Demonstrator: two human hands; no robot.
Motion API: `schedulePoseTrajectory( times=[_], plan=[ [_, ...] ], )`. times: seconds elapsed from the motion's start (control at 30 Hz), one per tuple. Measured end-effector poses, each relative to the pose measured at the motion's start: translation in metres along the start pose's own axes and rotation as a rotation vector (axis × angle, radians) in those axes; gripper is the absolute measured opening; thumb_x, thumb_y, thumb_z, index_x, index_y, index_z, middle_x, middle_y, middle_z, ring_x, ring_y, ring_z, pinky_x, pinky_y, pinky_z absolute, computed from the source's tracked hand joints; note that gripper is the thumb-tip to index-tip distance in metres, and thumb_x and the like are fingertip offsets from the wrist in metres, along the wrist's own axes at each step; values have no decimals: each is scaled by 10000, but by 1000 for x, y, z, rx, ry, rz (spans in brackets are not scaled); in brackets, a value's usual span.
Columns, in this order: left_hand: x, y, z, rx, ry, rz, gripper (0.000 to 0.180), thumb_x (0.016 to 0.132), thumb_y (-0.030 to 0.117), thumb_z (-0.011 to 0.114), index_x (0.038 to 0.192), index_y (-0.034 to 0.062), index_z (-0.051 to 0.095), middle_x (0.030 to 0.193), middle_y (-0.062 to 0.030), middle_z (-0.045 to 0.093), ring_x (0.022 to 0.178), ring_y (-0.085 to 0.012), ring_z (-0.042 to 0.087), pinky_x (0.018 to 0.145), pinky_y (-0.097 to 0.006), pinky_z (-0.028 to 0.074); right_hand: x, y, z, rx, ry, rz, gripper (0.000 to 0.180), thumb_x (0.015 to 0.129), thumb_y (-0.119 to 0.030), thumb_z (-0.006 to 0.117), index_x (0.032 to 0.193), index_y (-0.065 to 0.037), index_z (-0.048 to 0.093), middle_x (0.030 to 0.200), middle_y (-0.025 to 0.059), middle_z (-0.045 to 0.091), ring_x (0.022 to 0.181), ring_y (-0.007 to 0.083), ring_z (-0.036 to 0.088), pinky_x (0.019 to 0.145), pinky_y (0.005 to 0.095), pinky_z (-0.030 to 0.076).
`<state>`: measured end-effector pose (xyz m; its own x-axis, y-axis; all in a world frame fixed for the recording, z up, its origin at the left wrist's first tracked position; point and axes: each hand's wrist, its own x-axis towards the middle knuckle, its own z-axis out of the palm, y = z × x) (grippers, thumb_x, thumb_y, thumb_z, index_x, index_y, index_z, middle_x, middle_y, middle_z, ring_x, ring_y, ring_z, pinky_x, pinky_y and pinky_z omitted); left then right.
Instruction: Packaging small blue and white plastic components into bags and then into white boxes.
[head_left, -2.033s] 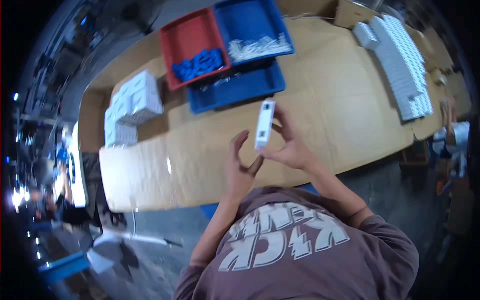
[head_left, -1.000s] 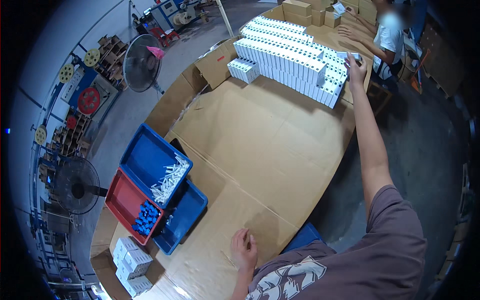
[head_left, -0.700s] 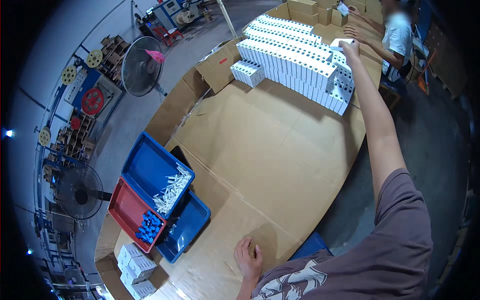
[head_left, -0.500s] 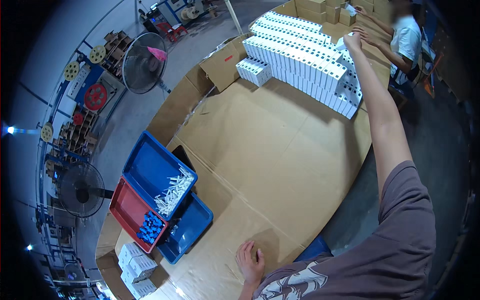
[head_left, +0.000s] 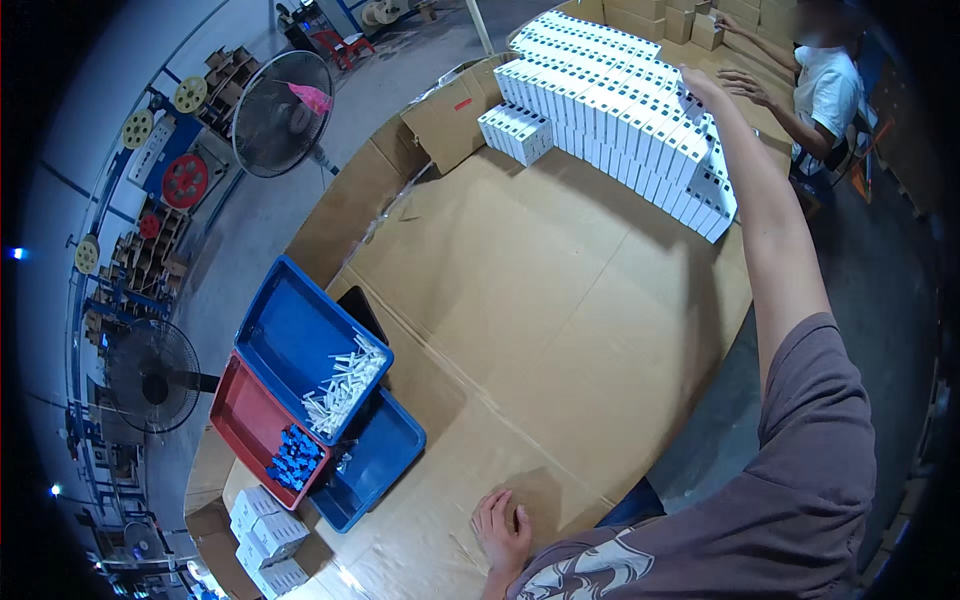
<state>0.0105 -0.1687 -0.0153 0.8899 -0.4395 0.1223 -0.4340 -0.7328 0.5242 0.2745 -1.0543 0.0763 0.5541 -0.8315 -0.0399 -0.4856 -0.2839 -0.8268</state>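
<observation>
Fingers on stacked white boxes

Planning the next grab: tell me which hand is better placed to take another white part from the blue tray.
Probably left. The left hand rests flat on the cardboard, near the blue tray of white parts. The right hand is stretched out at the far rows of white boxes.

Bright, even overhead light, soft shadows on the cardboard, strong fisheye bending and dark corners, slightly soft detail
</observation>
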Motion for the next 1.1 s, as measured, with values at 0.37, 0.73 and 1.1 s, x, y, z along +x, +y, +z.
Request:
schedulePoseTrajectory(
  times=[0.37,0.73,1.1],
  plan=[
    [-2,-2,-1,-100,6,-19,364,901,182,717,1248,80,669,1267,-105,641,1241,-317,572,1056,-467,424,-3,-24,-74,-152,339,-809,510,1044,-397,561,1273,45,675,1215,203,705,1135,328,653,998,413,489],
    [-20,-17,-7,-295,123,-25,322,955,192,666,1260,96,635,1287,-97,626,1275,-297,558,1076,-458,440,-451,-3,136,-242,-197,-963,297,1016,-16,580,1306,18,638,1255,145,697,1192,234,654,1052,355,481],
    [-61,-75,-65,-450,575,-239,232,943,118,676,1159,34,675,1206,-148,688,1192,-341,623,1036,-431,488,-745,-54,240,37,-673,-1012,230,935,10,641,1159,-23,681,1244,182,697,1182,338,657,1158,499,404]
  ],
)
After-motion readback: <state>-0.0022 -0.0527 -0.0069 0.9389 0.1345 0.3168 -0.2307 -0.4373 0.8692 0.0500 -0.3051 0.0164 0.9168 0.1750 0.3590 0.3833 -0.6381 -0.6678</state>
